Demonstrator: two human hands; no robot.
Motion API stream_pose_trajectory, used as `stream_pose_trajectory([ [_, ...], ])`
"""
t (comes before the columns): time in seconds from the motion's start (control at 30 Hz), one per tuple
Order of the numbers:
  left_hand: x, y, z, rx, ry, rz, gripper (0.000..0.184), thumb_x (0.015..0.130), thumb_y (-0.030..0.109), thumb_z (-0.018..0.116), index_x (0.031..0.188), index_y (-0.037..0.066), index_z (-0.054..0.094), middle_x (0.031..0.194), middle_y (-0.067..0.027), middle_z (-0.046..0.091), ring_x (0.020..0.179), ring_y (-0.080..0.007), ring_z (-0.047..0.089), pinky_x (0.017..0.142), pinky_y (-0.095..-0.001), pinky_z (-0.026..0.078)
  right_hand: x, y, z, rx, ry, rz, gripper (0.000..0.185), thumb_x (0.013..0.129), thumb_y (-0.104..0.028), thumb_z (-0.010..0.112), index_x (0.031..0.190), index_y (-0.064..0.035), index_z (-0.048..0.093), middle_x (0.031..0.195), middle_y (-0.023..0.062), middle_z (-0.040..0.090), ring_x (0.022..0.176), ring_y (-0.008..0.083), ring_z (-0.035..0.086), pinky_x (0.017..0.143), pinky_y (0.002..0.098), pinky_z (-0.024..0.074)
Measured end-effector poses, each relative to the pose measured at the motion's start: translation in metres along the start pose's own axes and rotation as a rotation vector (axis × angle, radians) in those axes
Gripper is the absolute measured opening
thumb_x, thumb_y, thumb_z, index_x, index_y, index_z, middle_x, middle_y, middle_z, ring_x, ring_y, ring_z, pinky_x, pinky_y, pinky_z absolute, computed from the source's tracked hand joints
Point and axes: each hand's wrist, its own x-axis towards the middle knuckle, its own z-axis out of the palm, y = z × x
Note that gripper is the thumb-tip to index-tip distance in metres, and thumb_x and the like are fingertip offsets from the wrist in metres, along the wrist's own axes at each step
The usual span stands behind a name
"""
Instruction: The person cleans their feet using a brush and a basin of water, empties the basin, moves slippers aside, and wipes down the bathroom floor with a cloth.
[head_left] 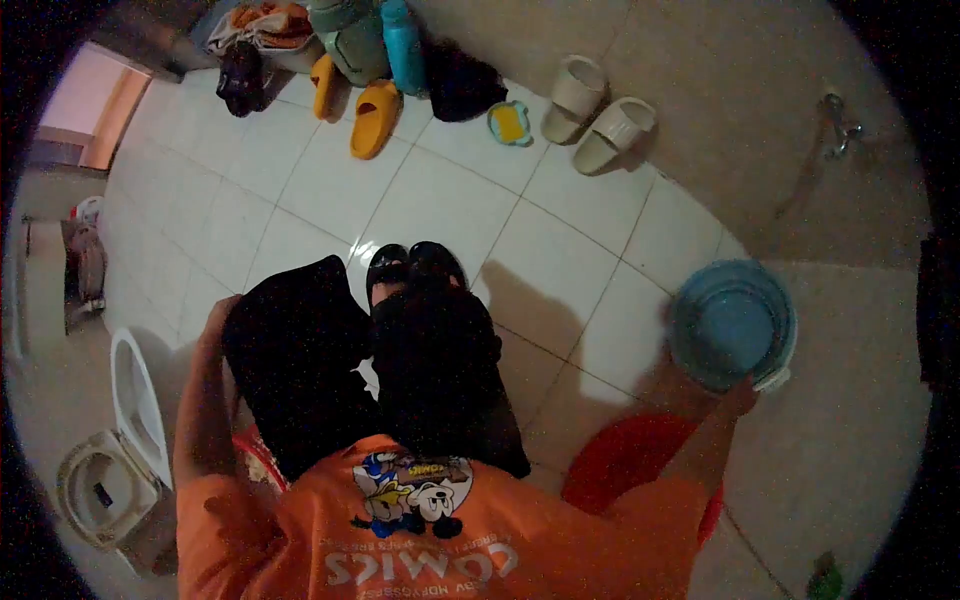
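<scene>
On the right, my right hand (738,398) is closed at the near rim of a blue bucket (688,345), beside the white grip of its handle. The bucket seems to hold water. At the left, my left hand (222,318) is at the outer edge of a black cloth (295,350), which looks like a garment spread beside my dark-clad leg. Its fingers are partly hidden behind the cloth. Below the bucket, a red basin (630,460) sits partly behind my right forearm.
White tiles (450,180) cover the floor around my black sandals (435,262). Yellow slippers (375,120), beige slippers (615,135), a turquoise bottle (402,45) and a dark pile (460,85) line the far wall. A toilet (110,490) stands left. A tap (842,128) is on the right wall.
</scene>
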Motion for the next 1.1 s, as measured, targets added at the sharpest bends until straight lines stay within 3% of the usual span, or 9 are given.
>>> stream_pose_trajectory([
  [0.07, -0.003, 0.010, -0.001, -0.203, -0.029, -0.273, 0.023, 0.084, 0.015, 0.060, 0.099, -0.002, 0.064, 0.091, -0.0112, 0.068, 0.083, -0.0202, 0.062, 0.077, -0.0345, 0.050, -0.001, 0.001, 0.004, -0.004, 0.011, -0.006, 0.040, 0.089, -0.032, 0.059, 0.115, -0.0017, 0.054, 0.101, 0.0153, 0.061, 0.094, 0.0304, 0.062, 0.070, 0.0388, 0.0522],
  [0.3, -0.008, 0.001, 0.009, -0.347, 0.013, -0.304, 0.023, 0.085, 0.015, 0.059, 0.099, -0.002, 0.064, 0.091, -0.0113, 0.068, 0.083, -0.0200, 0.062, 0.077, -0.0335, 0.049, -0.016, -0.029, 0.030, 0.090, -0.047, -0.366, 0.040, 0.088, -0.031, 0.061, 0.115, -0.0023, 0.054, 0.099, 0.0140, 0.061, 0.093, 0.0282, 0.062, 0.069, 0.0371, 0.0524],
  [0.43, -0.003, -0.012, 0.016, -0.523, 0.042, -0.340, 0.023, 0.086, 0.016, 0.058, 0.100, -0.002, 0.064, 0.091, -0.0114, 0.068, 0.082, -0.0198, 0.062, 0.078, -0.0329, 0.049, -0.071, -0.070, 0.058, 0.451, -0.714, -0.604, 0.040, 0.088, -0.031, 0.062, 0.115, -0.0027, 0.053, 0.098, 0.0132, 0.061, 0.093, 0.0269, 0.062, 0.068, 0.0362, 0.0525],
  [0.53, 0.007, -0.017, 0.016, -0.708, 0.072, -0.356, 0.024, 0.086, 0.016, 0.058, 0.100, -0.002, 0.065, 0.091, -0.0115, 0.068, 0.082, -0.0197, 0.062, 0.078, -0.0324, 0.049, -0.121, -0.105, 0.066, 0.859, -1.316, -0.359, 0.040, 0.088, -0.031, 0.063, 0.115, -0.0030, 0.053, 0.097, 0.0127, 0.061, 0.093, 0.0260, 0.062, 0.067, 0.0355, 0.0526],
  [0.63, 0.019, -0.024, 0.019, -0.936, 0.092, -0.374, 0.024, 0.087, 0.016, 0.057, 0.100, -0.002, 0.065, 0.091, -0.0115, 0.068, 0.082, -0.0195, 0.062, 0.079, -0.0319, 0.049, -0.196, -0.149, -0.003, 1.166, -1.481, -0.123, 0.030, 0.091, -0.033, 0.059, 0.105, -0.0061, 0.056, 0.086, 0.0076, 0.061, 0.077, 0.0178, 0.061, 0.059, 0.0296, 0.0488],
  [0.8, 0.057, 0.006, -0.015, 0.147, 0.211, -0.121, 0.028, 0.087, 0.016, 0.061, 0.110, -0.001, 0.063, 0.106, -0.0160, 0.067, 0.097, -0.0237, 0.065, 0.085, -0.0334, 0.049, -0.216, -0.182, -0.020, 0.763, -1.343, -0.565, 0.026, 0.095, -0.032, 0.053, 0.104, -0.0086, 0.058, 0.073, 0.0029, 0.059, 0.054, 0.0052, 0.043, 0.048, 0.0195, 0.0335],
  [0.93, 0.091, 0.210, -0.063, -0.047, 0.570, 0.149, 0.025, 0.092, 0.014, 0.057, 0.116, 0.005, 0.060, 0.113, -0.0144, 0.064, 0.103, -0.0271, 0.062, 0.088, -0.0363, 0.049, -0.249, -0.219, -0.056, 0.790, -1.435, -0.535, 0.031, 0.093, -0.034, 0.057, 0.111, -0.0084, 0.059, 0.083, 0.0028, 0.061, 0.065, 0.0081, 0.051, 0.052, 0.0214, 0.0364],
  [1.0, 0.113, 0.315, -0.057, -0.355, 0.456, 0.377, 0.035, 0.085, 0.000, 0.063, 0.118, 0.007, 0.059, 0.121, -0.0114, 0.060, 0.113, -0.0226, 0.056, 0.091, -0.0334, 0.049, -0.270, -0.237, -0.084, 0.810, -1.418, -0.718, 0.030, 0.093, -0.033, 0.057, 0.107, -0.0072, 0.060, 0.082, 0.0039, 0.062, 0.066, 0.0098, 0.055, 0.052, 0.0226, 0.0386],
  [1.1, 0.116, 0.456, -0.024, 0.021, 0.308, 0.863, 0.053, 0.075, 0.013, 0.075, 0.124, 0.012, 0.056, 0.127, -0.0108, 0.057, 0.120, -0.0323, 0.049, 0.101, -0.0421, 0.039, -0.301, -0.255, -0.111, 0.678, -1.285, -0.999, 0.030, 0.094, -0.032, 0.055, 0.105, -0.0038, 0.060, 0.086, 0.0060, 0.064, 0.070, 0.0130, 0.060, 0.054, 0.0244, 0.0421],
])
